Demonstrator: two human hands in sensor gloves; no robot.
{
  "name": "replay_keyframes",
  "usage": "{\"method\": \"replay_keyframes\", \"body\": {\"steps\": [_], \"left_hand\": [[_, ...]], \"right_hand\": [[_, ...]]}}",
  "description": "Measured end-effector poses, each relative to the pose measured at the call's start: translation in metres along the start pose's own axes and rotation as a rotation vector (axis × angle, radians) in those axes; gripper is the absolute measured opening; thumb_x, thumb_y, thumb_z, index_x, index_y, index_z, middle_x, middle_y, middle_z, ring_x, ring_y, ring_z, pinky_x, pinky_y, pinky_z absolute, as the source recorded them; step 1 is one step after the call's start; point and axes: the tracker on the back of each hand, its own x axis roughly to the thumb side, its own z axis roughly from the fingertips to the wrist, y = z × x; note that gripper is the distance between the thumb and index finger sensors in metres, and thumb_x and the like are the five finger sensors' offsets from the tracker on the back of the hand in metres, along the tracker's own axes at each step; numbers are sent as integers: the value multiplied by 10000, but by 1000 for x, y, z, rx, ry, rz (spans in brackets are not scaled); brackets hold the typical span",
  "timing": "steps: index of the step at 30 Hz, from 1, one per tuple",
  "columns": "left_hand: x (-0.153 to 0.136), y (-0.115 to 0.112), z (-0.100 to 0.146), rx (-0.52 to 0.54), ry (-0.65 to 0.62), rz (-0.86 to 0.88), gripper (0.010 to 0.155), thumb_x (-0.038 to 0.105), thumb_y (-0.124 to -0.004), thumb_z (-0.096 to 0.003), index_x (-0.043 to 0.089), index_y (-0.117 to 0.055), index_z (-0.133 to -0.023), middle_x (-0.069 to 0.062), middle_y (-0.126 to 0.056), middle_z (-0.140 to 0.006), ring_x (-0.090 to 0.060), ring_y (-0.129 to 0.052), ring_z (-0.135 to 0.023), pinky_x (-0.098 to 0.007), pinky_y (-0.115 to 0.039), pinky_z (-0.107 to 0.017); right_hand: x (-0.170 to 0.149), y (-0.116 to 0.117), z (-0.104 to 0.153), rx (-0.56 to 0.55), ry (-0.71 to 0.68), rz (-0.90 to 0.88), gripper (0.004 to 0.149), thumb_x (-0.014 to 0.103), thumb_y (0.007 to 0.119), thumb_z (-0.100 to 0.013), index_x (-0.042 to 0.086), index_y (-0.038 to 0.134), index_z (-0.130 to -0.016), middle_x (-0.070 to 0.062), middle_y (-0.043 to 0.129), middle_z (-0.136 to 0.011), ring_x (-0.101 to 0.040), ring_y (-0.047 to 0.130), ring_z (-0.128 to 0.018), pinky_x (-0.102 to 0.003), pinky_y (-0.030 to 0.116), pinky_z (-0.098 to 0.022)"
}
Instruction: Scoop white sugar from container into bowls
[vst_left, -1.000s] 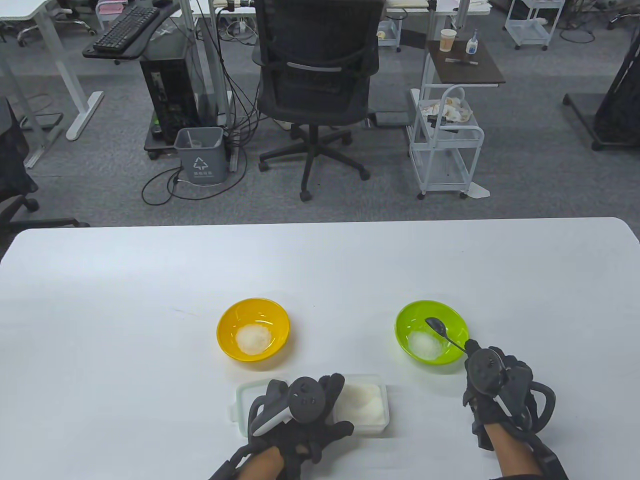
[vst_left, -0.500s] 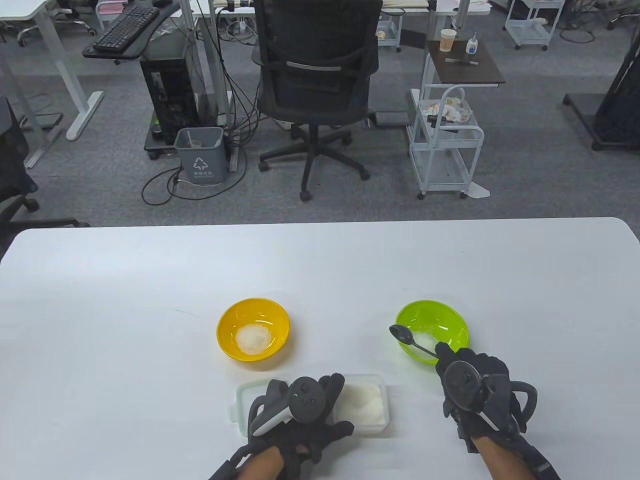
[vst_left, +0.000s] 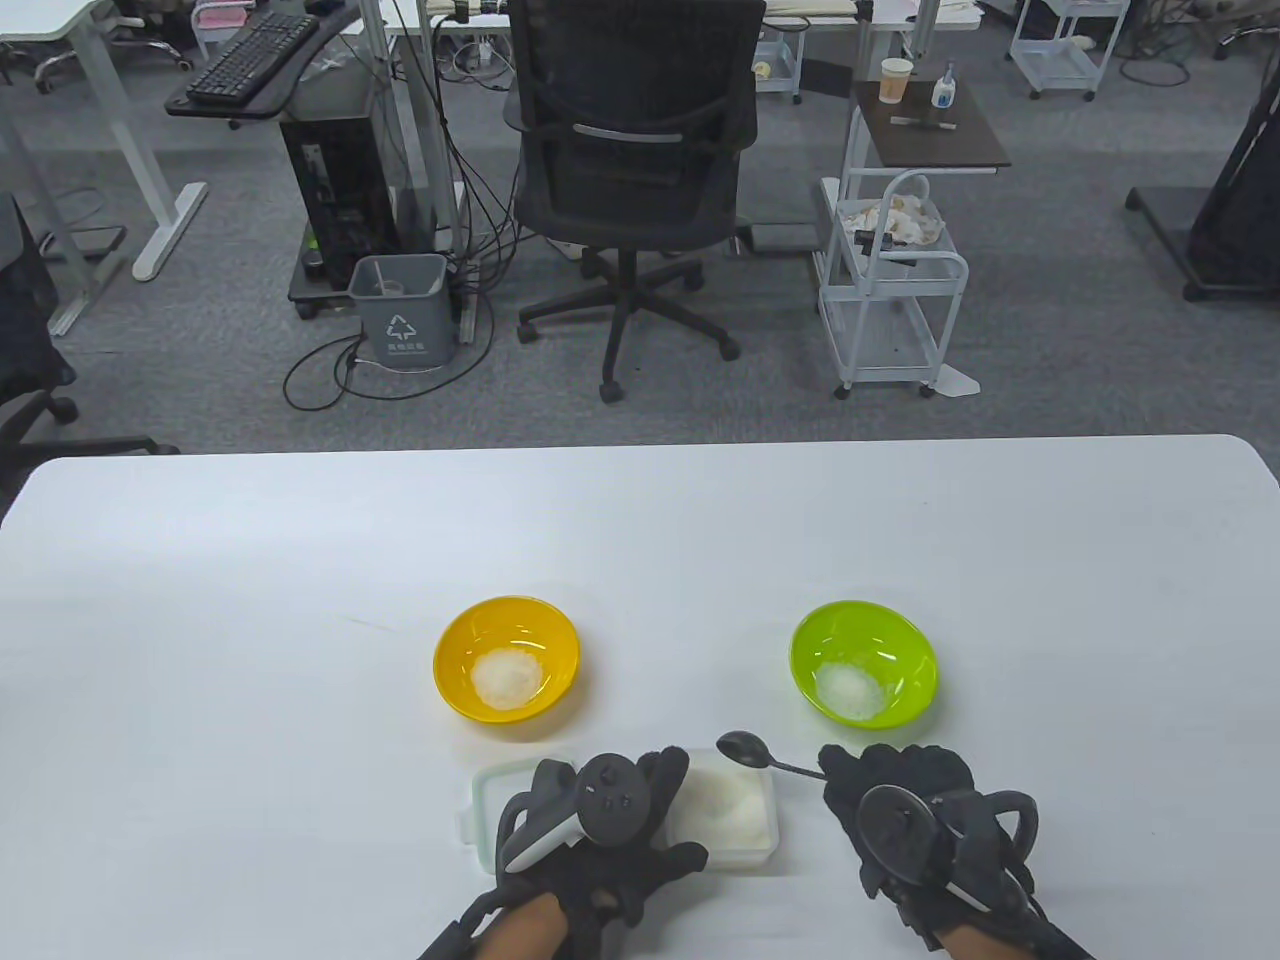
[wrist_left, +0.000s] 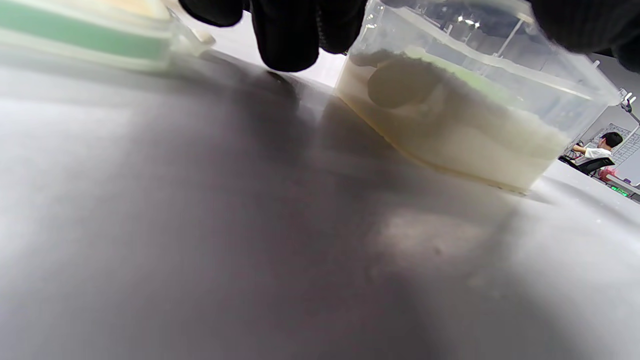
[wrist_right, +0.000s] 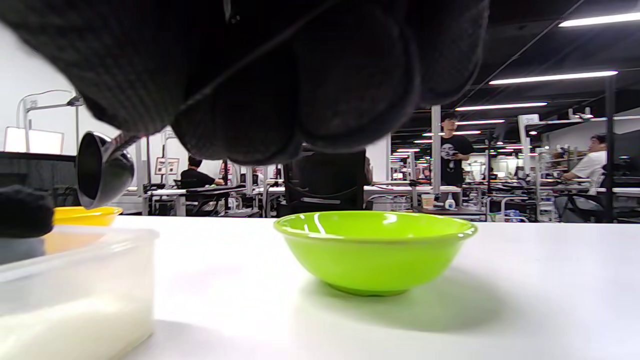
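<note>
On the left we see the round yellow plastic bowl (vst_left: 506, 657) on the white tabletop (vst_left: 300, 620), with a small mound of white sugar in its bottom. Nearer us and a little to the right, our left hand (vst_left: 590, 830) rests on the clear rectangular plastic container (vst_left: 745, 845); the left wrist view shows its fingers (wrist_left: 285, 35) draped against the container's near wall, steadying it, though whether they truly clamp it we cannot tell. The container's green-trimmed clear lid (vst_left: 485, 800) lies just beside it on the left, half under that hand.

The white sugar (vst_left: 722, 800) fills the right part of the container, piled unevenly and fairly deep against the wall in the left wrist view. The dark metal spoon (vst_left: 742, 747) hangs above the container's far right corner, its bowl apparently empty. Its long axis runs from that bowl down and to the right, back to our right hand (vst_left: 900, 810), whose fingers are closed on the handle. So the sugar lies directly left of the right hand and just below the spoon tip; we judge the next move is a short dip down and leftward into the pile.

Farthest right, beyond the right hand, stands the round lime-green plastic bowl (vst_left: 864, 662), also holding a small heap of sugar.
</note>
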Motion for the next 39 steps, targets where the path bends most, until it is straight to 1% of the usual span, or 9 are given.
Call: {"method": "replay_keyframes", "body": {"steps": [4,14,19,23,31,34,39], "left_hand": [[0,0,0,-2,0,4,925,745,-683,-367,412,-269,-1124,49,-423,-1227,-256,-610,-1145,-543,-436,-847],[0,0,0,-2,1,1,925,745,-681,-369,412,-265,-1125,47,-423,-1228,-253,-609,-1146,-543,-437,-847],[0,0,1,-3,1,0,924,745,-679,-369,412,-264,-1124,49,-425,-1227,-256,-607,-1146,-543,-436,-847],[0,0,0,-4,1,1,922,745,-679,-369,413,-264,-1123,50,-424,-1227,-253,-607,-1147,-544,-435,-847],[0,-1,0,-4,1,1,923,746,-678,-369,415,-263,-1123,48,-424,-1227,-254,-608,-1146,-543,-438,-847],[0,0,0,-5,0,0,922,745,-678,-370,415,-262,-1123,47,-424,-1227,-252,-608,-1146,-543,-435,-847],[0,-1,0,-5,0,0,923,745,-678,-370,413,-262,-1124,46,-424,-1227,-255,-606,-1146,-544,-435,-847]], "right_hand": [[8,5,1,13,-42,42,402,470,846,-441,380,904,-829,-14,983,-713,-240,980,-438,-488,716,-631],[34,18,4,-9,-147,311,398,459,845,-442,391,898,-831,-6,975,-724,-238,974,-444,-484,709,-643],[45,17,5,-26,-186,398,393,459,843,-442,399,898,-827,-2,979,-712,-231,971,-413,-477,721,-631],[52,15,5,-9,-220,450,394,463,843,-440,401,900,-824,2,984,-699,-225,971,-396,-470,731,-624],[56,13,5,110,-221,351,392,482,842,-441,387,914,-814,-3,1001,-659,-211,972,-338,-461,757,-585],[54,13,4,134,-212,323,390,485,841,-442,381,918,-810,-4,1005,-648,-206,973,-323,-459,765,-574],[48,14,1,209,-178,221,393,492,833,-445,367,921,-807,-8,1012,-622,-194,972,-288,-451,781,-550]]}}
